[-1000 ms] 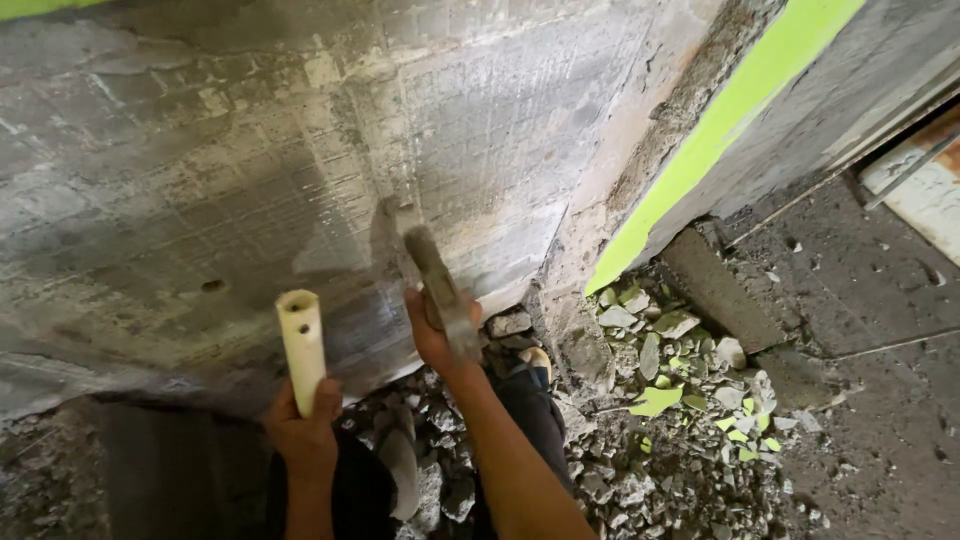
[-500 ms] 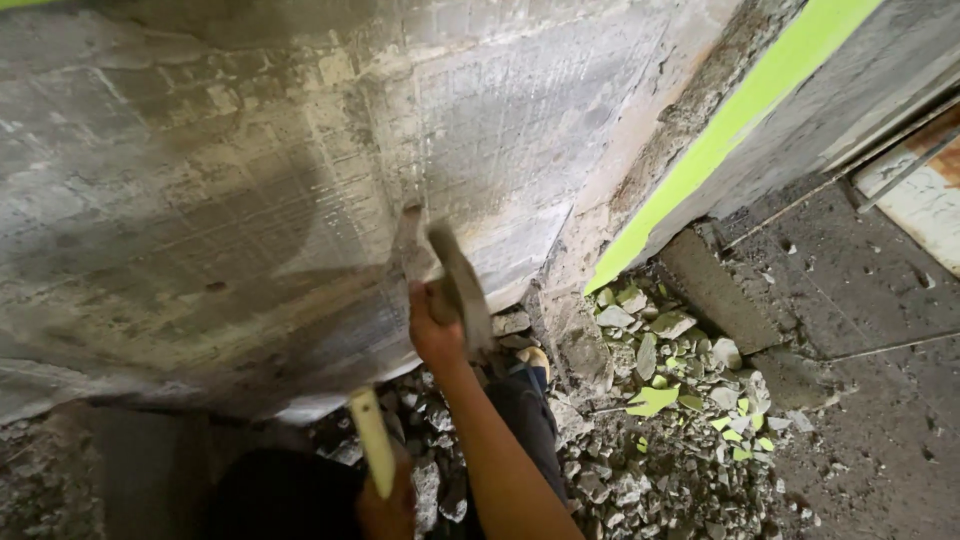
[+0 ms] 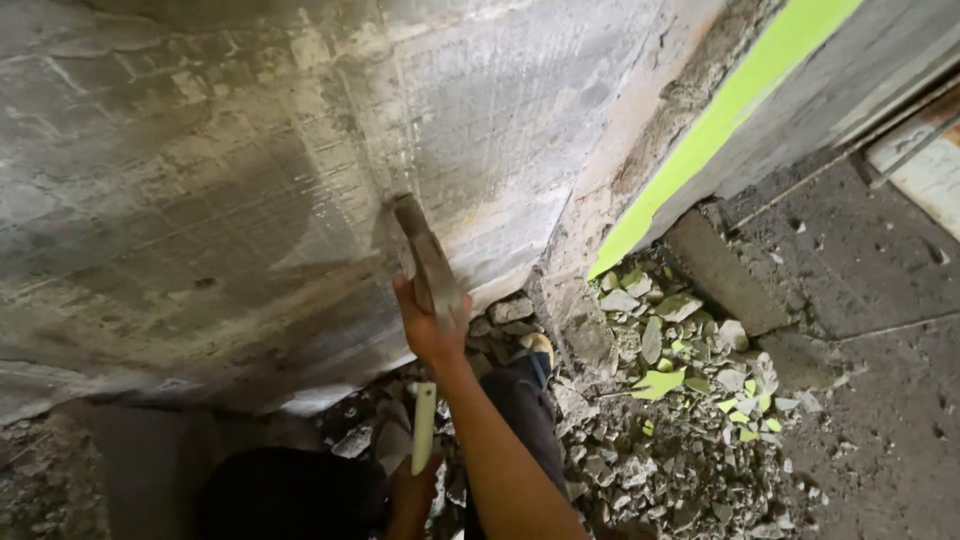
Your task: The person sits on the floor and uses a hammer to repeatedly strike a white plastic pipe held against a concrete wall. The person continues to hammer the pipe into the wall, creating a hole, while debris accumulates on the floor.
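Right hand (image 3: 430, 325) clamped on the hammer (image 3: 425, 255) handle, head touching the scored concrete wall (image 3: 200, 200); left hand (image 3: 415, 490) low, closed round a pale chisel (image 3: 424, 428) pointing up, well below the wall face. Risk – a glancing hit throws chips toward the face. Loose rubble (image 3: 660, 430) by the shoe (image 3: 538, 350) – footing could roll.

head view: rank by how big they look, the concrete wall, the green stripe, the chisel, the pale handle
1. concrete wall
2. green stripe
3. chisel and pale handle: they look alike in size, and their distances from the camera differ, so unranked.
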